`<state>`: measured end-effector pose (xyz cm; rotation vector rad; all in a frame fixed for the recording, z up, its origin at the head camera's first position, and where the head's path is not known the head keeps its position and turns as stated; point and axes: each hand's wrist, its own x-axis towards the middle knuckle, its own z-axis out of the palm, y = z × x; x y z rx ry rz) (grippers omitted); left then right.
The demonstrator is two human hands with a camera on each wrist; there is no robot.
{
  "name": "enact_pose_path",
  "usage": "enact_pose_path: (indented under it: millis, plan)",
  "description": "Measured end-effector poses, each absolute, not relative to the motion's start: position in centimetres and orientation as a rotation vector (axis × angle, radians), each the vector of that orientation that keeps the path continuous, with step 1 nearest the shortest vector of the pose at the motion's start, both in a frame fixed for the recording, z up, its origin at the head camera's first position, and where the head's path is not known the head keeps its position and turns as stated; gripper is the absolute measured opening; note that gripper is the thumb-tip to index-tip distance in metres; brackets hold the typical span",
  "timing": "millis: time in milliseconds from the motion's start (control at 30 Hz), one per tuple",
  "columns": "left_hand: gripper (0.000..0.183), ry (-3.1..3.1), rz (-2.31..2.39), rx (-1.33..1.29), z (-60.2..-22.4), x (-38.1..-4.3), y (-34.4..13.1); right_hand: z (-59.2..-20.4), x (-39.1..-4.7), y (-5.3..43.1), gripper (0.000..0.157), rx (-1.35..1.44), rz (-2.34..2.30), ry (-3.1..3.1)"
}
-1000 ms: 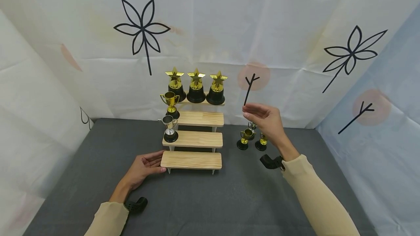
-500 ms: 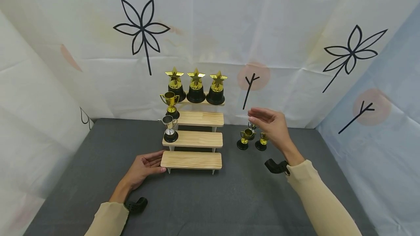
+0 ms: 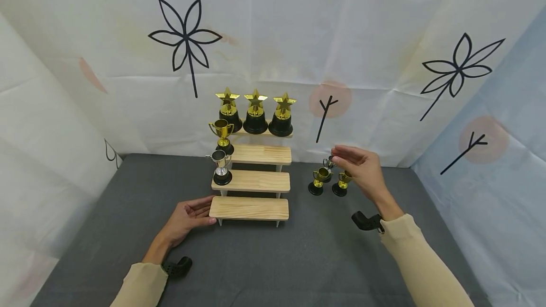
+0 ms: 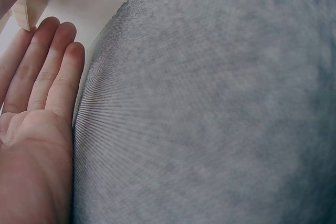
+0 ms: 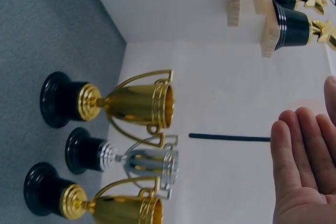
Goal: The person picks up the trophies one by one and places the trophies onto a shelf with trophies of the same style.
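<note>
My left hand (image 3: 185, 221) rests against the left end of the lowest step of a wooden tiered stand (image 3: 249, 208), its fingers straight in the left wrist view. Over by the small trophies my right hand (image 3: 361, 170) hovers with extended fingers, holding nothing. Below it stand a gold cup trophy (image 3: 318, 180), a second gold cup trophy (image 3: 341, 184) and a silver cup trophy (image 5: 149, 165) behind them. The right wrist view shows a gap between these cups and the fingers.
Three gold star trophies (image 3: 255, 112) line the stand's top step. A gold cup trophy (image 3: 222, 135) and a silver cup trophy (image 3: 221, 167) occupy the left ends of the two steps below. A patterned cloth (image 3: 273, 27) hangs behind the grey table (image 3: 273, 264).
My right hand has moved right and down, closer to the cup trophies on the table. The left hand has stayed at the stand.
</note>
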<state>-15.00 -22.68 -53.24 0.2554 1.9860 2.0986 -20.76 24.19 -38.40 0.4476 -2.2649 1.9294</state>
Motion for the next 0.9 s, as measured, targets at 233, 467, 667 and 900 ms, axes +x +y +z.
enact_pose_path:
  millis: [233, 467, 667, 900]
  plan:
    - [0.082, 1.981, 2.104, 0.259, -53.1, -14.8, -22.6, -39.0, -20.7, 25.2, 0.041, 0.398, 1.901, -2.289]
    - [0.082, 1.99, 2.098, 0.25, -53.2, -14.9, -22.6, -39.6, -20.9, 26.3, 0.041, 0.341, 1.819, -2.342]
    - [0.082, 2.004, 2.084, 0.238, -53.2, -15.0, -22.6, -40.0, -21.0, 27.3, 0.044, 0.308, 1.771, -2.384]
    - [0.082, 2.005, 2.089, 0.242, -53.0, -14.9, -22.5, -40.5, -21.1, 28.4, 0.045, 0.3, 1.754, -2.408]
